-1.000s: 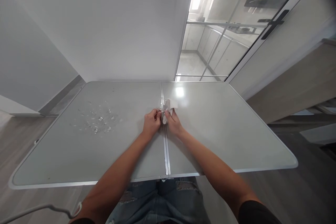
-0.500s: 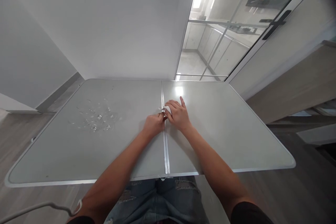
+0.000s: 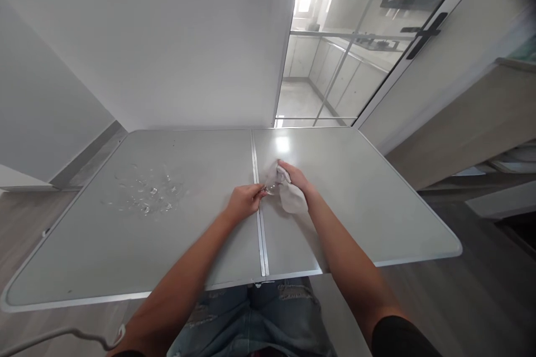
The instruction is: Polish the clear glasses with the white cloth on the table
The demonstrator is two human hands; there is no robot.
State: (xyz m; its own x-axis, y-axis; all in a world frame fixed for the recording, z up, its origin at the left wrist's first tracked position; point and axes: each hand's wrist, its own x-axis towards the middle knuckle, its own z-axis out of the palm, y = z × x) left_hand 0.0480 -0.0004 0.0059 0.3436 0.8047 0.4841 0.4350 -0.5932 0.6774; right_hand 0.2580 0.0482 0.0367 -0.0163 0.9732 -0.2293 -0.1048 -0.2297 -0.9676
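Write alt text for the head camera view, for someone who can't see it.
Over a grey table, the left hand and right hand both pinch a white tissue at the middle seam. A puddle lies on the table's left half, apart from the hands. A glass door stands behind on the right.

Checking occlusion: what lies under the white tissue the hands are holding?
Under the white tissue only the grey table shows. The right hand and left hand pinch it near the centre seam; anything wrapped inside is hidden.
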